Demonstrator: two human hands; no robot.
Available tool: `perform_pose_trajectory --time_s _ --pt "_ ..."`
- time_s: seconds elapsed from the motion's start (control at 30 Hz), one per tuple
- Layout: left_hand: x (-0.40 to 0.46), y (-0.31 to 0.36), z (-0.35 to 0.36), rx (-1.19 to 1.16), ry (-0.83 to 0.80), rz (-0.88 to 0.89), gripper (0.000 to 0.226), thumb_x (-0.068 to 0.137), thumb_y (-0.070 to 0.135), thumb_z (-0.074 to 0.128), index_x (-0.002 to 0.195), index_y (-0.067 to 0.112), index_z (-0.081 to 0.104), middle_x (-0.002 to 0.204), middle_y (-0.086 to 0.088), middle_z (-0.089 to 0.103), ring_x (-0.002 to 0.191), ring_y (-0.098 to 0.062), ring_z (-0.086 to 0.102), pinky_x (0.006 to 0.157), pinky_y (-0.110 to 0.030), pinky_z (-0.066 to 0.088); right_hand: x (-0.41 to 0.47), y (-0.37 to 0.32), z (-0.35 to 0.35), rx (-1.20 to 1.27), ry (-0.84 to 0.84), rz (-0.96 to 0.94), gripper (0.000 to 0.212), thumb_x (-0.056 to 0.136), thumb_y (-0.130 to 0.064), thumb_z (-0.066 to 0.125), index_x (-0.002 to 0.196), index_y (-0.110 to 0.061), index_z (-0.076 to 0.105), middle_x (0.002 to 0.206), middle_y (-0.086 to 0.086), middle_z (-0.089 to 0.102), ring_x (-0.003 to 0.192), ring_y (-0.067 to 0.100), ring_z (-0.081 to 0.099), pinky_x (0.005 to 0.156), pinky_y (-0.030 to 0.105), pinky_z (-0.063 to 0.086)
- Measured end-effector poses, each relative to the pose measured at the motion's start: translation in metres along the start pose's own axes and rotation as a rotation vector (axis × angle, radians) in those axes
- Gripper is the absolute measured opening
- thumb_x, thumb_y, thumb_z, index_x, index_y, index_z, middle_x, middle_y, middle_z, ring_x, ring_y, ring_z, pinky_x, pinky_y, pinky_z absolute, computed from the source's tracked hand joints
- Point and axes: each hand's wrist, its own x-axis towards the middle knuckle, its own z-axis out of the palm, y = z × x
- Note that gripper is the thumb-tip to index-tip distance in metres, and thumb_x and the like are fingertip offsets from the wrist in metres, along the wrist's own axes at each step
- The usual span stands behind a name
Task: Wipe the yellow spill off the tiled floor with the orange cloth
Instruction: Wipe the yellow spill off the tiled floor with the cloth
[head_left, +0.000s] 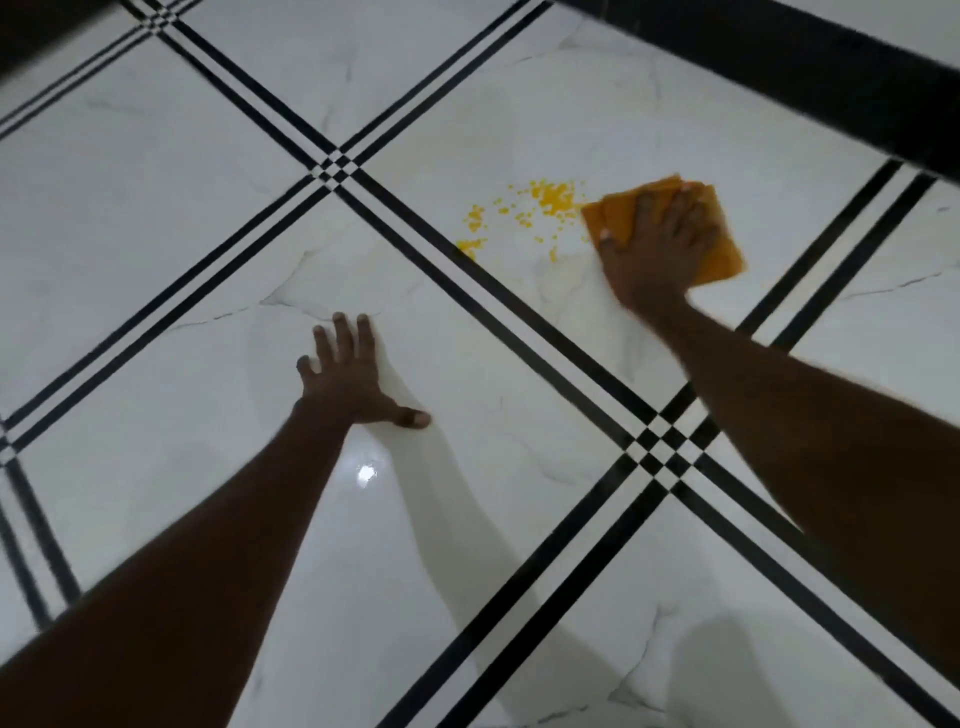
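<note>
- A glossy tiled floor (156, 218) is seen from above: large white squares with faint grey marble veining, divided by thin double black stripes that cross in small chequered knots.
- A yellow spill (540, 205) is scattered on one tile as small, bright, crumb-like specks, thickest near its right edge and thinning out toward a black stripe at the lower left.
- A folded orange cloth (719, 244), flat, soft-looking and roughly square, is pressed to the floor just to the right of the spill, its left edge touching the nearest specks.
- The right hand (657, 244) is laid flat on top of the cloth, fingers extended and slightly spread, so that much of the fabric is covered.
- The left hand (353, 376) is planted palm down on a neighbouring tile, well apart from the spill, fingers straight and fanned, thumb out to the side, nothing held.
- A dark band (831, 78) is seen along the upper right edge.
</note>
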Motion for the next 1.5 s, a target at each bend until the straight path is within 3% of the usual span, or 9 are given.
perform_pose_trajectory --time_s 0.2,0.37,0.53,0.67,0.77,0.93,1.1,1.27,1.5 --pt "-0.002 -0.011 0.007 -0.120 -0.038 0.029 0.167 0.042 0.096 0.067 0.151 0.026 -0.039 0.158 -0.006 -0.046 0.150 -0.032 -0.035 0.123 -0.061 -0.006 -0.108 -0.019 0.011 -0.098 -0.022 -0.434 0.075 0.095 -0.062 0.039 0.160 -0.024 0.030 0.167 0.019 0.025 0.153 0.043 0.024 0.122 0.058 0.016" --pt "0.006 -0.016 0.015 -0.203 -0.042 0.048 0.168 0.033 0.100 0.061 0.145 0.033 -0.046 0.151 -0.001 -0.055 0.145 -0.027 -0.044 0.120 -0.058 -0.017 -0.057 0.054 -0.010 -0.129 -0.043 -0.158 0.081 0.095 -0.067 0.023 0.161 -0.019 0.021 0.167 0.022 0.020 0.153 0.045 0.020 0.123 0.063 0.015" --pt "0.008 -0.017 0.020 -0.250 -0.001 0.064 0.167 0.036 0.098 0.065 0.147 0.035 -0.042 0.153 0.002 -0.053 0.146 -0.025 -0.043 0.120 -0.057 -0.018 0.023 -0.004 0.000 0.006 0.047 0.121 0.086 0.092 -0.066 0.027 0.160 -0.013 0.025 0.165 0.031 0.018 0.151 0.054 0.016 0.119 0.071 0.010" --pt "0.008 -0.019 0.021 -0.252 0.027 0.077 0.165 0.037 0.100 0.063 0.147 0.036 -0.042 0.156 0.002 -0.049 0.148 -0.026 -0.040 0.121 -0.059 -0.015 -0.007 -0.094 0.028 -0.021 0.020 -0.124 0.081 0.092 -0.062 0.040 0.158 -0.016 0.034 0.163 0.029 0.025 0.151 0.051 0.021 0.121 0.067 0.012" --pt "0.007 -0.019 0.022 -0.259 0.035 0.077 0.165 0.036 0.101 0.061 0.148 0.036 -0.041 0.157 0.002 -0.048 0.149 -0.026 -0.038 0.122 -0.059 -0.013 -0.064 -0.065 0.027 -0.063 0.004 -0.352 0.078 0.096 -0.064 0.036 0.160 -0.020 0.028 0.166 0.022 0.025 0.152 0.045 0.024 0.123 0.061 0.015" --pt "0.009 -0.018 0.022 -0.246 0.039 0.071 0.166 0.035 0.101 0.060 0.147 0.034 -0.042 0.156 0.001 -0.050 0.148 -0.027 -0.040 0.121 -0.058 -0.015 -0.046 0.028 -0.014 -0.068 -0.061 -0.101 0.082 0.097 -0.068 0.023 0.163 -0.020 0.013 0.168 0.023 0.016 0.153 0.046 0.018 0.123 0.064 0.013" --pt "0.011 -0.020 0.025 -0.244 0.047 0.059 0.167 0.034 0.103 0.059 0.148 0.034 -0.042 0.155 0.001 -0.051 0.147 -0.025 -0.042 0.121 -0.057 -0.015 0.064 -0.062 0.002 0.022 -0.033 0.082 0.091 0.087 -0.067 0.022 0.160 -0.014 0.025 0.165 0.032 0.017 0.152 0.054 0.013 0.120 0.071 0.007" --pt "0.008 -0.019 0.024 -0.257 0.050 0.075 0.166 0.034 0.103 0.059 0.147 0.035 -0.043 0.154 0.003 -0.053 0.146 -0.025 -0.044 0.121 -0.058 -0.016 -0.002 -0.146 0.039 -0.064 -0.009 -0.356 0.075 0.094 -0.061 0.038 0.157 -0.019 0.036 0.162 0.026 0.031 0.149 0.049 0.027 0.121 0.065 0.015" --pt "0.007 -0.020 0.024 -0.258 0.082 0.061 0.168 0.033 0.105 0.056 0.148 0.032 -0.042 0.154 0.003 -0.053 0.146 -0.025 -0.043 0.122 -0.058 -0.012 -0.036 -0.010 -0.001 -0.092 -0.048 -0.294 0.080 0.095 -0.066 0.026 0.160 -0.019 0.029 0.165 0.021 0.027 0.150 0.044 0.028 0.120 0.060 0.020"
